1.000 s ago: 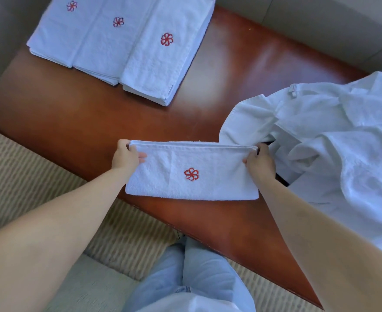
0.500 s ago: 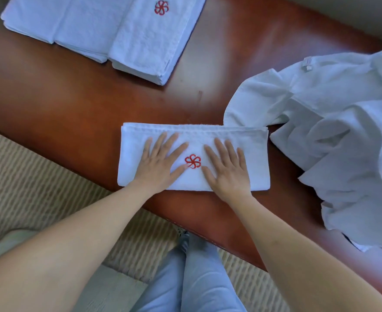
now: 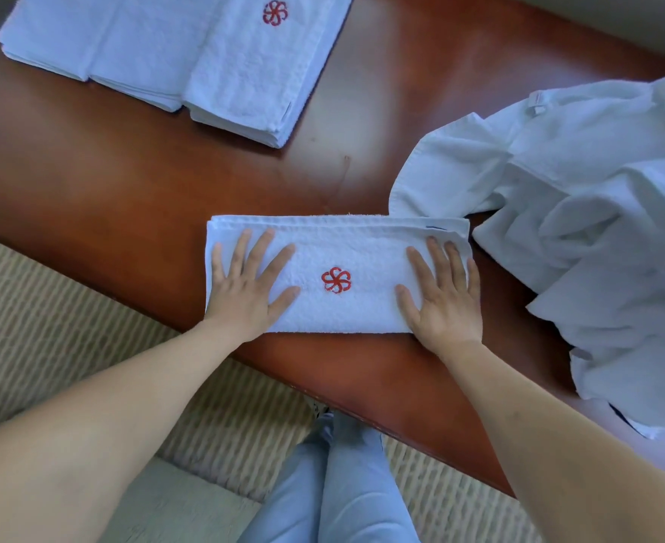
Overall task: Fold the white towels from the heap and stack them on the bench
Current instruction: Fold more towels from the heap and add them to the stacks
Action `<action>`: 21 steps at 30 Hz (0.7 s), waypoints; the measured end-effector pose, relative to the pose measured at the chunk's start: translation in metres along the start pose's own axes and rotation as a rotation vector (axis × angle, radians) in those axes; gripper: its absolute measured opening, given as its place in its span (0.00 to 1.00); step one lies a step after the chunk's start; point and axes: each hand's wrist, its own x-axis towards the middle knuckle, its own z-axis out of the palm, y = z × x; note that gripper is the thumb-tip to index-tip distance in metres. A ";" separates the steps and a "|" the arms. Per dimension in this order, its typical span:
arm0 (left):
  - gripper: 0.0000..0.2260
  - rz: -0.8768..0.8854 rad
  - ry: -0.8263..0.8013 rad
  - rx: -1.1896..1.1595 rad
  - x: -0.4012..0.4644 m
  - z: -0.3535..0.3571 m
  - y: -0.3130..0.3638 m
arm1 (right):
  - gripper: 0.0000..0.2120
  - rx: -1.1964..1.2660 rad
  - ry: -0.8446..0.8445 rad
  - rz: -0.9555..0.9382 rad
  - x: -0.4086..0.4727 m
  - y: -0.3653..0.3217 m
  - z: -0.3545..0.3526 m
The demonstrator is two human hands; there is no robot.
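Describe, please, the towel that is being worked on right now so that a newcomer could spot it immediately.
Start from the glossy reddish-brown wooden bench. At its near edge lies a white terry towel folded into a long rectangle, a red pinwheel flower emblem at its centre. Unlike the stacked folded white towels at the far left and the crumpled white heap at the right, it lies alone under the flat left hand and right hand.

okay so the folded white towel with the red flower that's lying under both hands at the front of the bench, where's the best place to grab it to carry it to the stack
Probably the two short ends of the folded white terry towel with the red flower emblem, one hand from each side. It lies flat as a long layered rectangle on the glossy red-brown wooden bench, and the open left hand and right hand already rest near those ends. Fingers under, thumbs on top should keep the layers together.
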 end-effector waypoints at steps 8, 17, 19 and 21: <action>0.29 0.019 -0.263 0.029 0.012 -0.063 0.041 | 0.32 0.266 -0.225 0.197 0.001 -0.016 -0.072; 0.27 0.328 -0.275 -0.056 0.072 -0.102 0.145 | 0.31 0.669 -0.357 0.704 -0.021 0.021 -0.092; 0.28 0.360 -0.271 -0.058 0.086 -0.105 0.164 | 0.29 0.760 -0.427 0.812 -0.020 0.029 -0.090; 0.30 0.379 -0.266 -0.075 0.099 -0.110 0.181 | 0.26 1.010 -0.490 0.974 -0.018 0.029 -0.090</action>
